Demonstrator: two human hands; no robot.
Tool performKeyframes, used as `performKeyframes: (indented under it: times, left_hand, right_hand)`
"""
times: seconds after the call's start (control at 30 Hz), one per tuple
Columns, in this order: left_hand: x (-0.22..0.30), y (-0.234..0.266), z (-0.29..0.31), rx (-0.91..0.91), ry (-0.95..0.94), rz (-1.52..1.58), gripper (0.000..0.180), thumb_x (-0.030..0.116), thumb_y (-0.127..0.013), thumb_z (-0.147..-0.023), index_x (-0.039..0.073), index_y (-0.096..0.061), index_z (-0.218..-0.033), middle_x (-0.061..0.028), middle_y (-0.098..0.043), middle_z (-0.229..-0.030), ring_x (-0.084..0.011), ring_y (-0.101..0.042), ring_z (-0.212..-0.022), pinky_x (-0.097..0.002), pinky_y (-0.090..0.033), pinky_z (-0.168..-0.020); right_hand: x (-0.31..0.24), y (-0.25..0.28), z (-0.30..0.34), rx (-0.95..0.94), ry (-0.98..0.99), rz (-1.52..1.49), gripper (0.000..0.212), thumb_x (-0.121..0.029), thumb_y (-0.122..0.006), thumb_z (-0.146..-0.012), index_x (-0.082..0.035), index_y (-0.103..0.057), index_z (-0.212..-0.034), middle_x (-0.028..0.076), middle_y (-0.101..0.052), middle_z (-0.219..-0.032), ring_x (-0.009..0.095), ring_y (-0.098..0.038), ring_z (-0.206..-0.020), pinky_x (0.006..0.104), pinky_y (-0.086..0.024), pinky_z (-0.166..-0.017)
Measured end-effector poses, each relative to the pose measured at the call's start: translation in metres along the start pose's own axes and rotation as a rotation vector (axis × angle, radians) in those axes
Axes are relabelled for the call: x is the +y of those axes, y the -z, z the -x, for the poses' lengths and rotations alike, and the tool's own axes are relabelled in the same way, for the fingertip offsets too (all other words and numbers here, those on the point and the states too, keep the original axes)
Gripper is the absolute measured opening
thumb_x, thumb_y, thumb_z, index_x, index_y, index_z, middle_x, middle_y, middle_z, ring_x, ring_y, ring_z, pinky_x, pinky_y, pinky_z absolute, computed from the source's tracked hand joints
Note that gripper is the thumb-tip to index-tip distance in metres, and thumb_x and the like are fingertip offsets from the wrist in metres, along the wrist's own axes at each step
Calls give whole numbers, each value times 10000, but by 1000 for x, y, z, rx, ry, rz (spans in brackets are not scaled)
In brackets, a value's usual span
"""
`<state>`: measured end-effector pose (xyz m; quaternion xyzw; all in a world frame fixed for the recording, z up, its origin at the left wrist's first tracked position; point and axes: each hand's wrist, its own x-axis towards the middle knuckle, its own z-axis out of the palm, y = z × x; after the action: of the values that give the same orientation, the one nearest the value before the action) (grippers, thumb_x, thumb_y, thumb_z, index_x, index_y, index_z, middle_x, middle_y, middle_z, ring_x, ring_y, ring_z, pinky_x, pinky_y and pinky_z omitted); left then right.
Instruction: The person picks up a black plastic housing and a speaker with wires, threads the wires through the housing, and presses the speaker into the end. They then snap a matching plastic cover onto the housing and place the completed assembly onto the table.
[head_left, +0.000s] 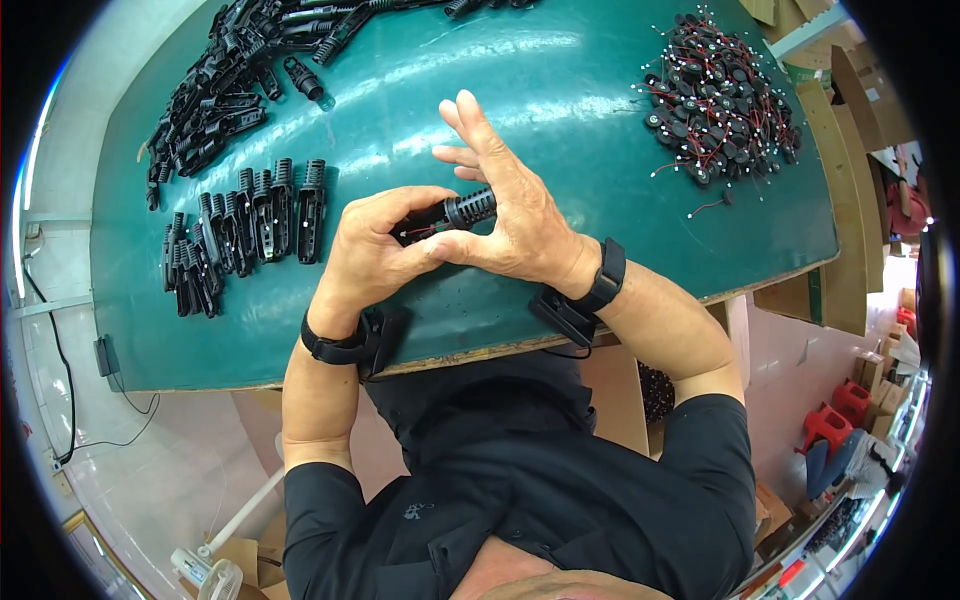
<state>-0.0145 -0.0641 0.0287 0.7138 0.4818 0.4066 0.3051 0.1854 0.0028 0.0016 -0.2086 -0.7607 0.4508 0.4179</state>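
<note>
Above the table's near side, my left hand [375,245] is closed around a black plastic housing [468,208] with a ribbed, slotted round end. Red wire [415,232] shows in its hollow body; the rest is hidden by my fingers. My right hand [515,215] meets the housing from the right. Its thumb lies along the near side, and the ribbed end touches the base of the index finger. The other right fingers are stretched out and spread, with nothing between them.
Left of my hands, similar black housings [265,215] lie in rows on the green table [560,110]. A large heap of black parts [215,105] covers the far left. Small black discs with red wires [715,105] are piled far right, near cardboard boxes [835,190].
</note>
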Motion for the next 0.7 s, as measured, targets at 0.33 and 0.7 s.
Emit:
performKeyframes:
  times: [0.33, 0.7]
  left_hand:
    - [-5, 4, 2, -45, 77, 67, 478, 267, -897, -819, -15, -733, -1168, -76, -757, -944, -109, -691, -812, -272, -562, -722]
    - [-5, 2, 6, -31, 118, 201, 428, 203, -891, -831, -18, -735, -1162, -44, -746, -895, -79, -661, -779, -254, -549, -693]
  right_hand:
    - [0, -3, 2, -20, 44, 54, 1307, -578, -883, -774, -87, -90, -1689, 242, -351, -1658, 359, -594, -1348, 462, -520, -1077]
    - [-6, -1, 4, 27, 9, -53, 1282, -598, -863, -789, -90, -104, -1689, 239, -359, -1655, 359, -601, -1338, 461, -526, -1067]
